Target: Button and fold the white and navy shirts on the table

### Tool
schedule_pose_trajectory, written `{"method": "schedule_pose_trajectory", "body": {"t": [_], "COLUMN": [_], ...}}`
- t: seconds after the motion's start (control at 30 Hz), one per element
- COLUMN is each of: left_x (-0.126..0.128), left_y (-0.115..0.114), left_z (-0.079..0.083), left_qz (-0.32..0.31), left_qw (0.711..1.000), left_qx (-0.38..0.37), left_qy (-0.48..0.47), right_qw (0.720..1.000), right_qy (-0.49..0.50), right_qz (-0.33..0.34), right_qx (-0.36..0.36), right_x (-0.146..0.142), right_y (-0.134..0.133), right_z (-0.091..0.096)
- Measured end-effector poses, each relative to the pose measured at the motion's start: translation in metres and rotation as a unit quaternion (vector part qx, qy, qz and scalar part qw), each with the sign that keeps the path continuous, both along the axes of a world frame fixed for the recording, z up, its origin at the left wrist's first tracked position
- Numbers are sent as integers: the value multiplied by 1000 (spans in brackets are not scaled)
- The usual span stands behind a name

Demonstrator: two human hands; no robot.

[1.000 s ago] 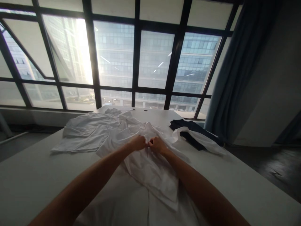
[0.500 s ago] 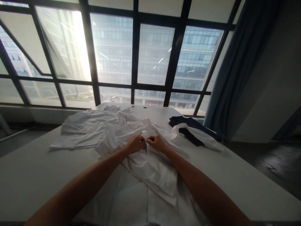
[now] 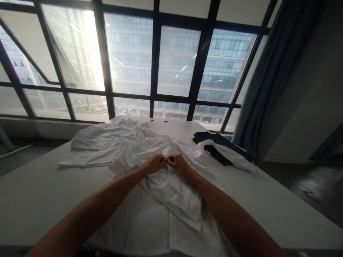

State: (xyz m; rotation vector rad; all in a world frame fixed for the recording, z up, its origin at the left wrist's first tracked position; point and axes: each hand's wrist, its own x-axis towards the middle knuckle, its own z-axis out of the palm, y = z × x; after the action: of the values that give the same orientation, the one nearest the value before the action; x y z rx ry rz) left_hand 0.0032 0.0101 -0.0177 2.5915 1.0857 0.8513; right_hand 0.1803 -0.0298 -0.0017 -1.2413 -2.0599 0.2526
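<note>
A white shirt (image 3: 171, 192) lies spread on the grey table (image 3: 40, 192), its front facing me. My left hand (image 3: 154, 163) and my right hand (image 3: 178, 163) sit side by side at the shirt's middle front edge. Both have their fingers pinched closed on the fabric where the two front edges meet. What lies between the fingertips is too small to make out. My forearms reach out over the lower part of the shirt.
More white garments (image 3: 99, 144) lie crumpled at the table's far left. A dark garment (image 3: 222, 150) with a white piece over it lies at the far right. Beyond the table stand a large window (image 3: 150, 60) and a dark curtain (image 3: 270, 78).
Both hands stay pinched together on the shirt front. The view has shifted a little, and the hands have barely moved.
</note>
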Motion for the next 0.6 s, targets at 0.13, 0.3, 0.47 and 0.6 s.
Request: {"method": "schedule_pose_trajectory", "body": {"t": [0.13,0.3,0.47,0.6], "left_x": [0,-2,-4,-2], "left_y": [0,-1,-3,-9], "left_z": [0,1,5,9], "left_qz": [-6,-25,-42,-106], "left_qw": [1000,999,999,994], "left_qx": [8,15,15,0], "left_qy": [24,19,12,-29], "right_qw": [997,995,997,997], "right_qy": [-67,-96,-74,-64], "right_qz": [11,15,15,7], "right_qx": [28,32,2,-37], "right_x": [1,3,5,10], "right_y": [1,2,4,6], "right_z": [2,5,6,6]}}
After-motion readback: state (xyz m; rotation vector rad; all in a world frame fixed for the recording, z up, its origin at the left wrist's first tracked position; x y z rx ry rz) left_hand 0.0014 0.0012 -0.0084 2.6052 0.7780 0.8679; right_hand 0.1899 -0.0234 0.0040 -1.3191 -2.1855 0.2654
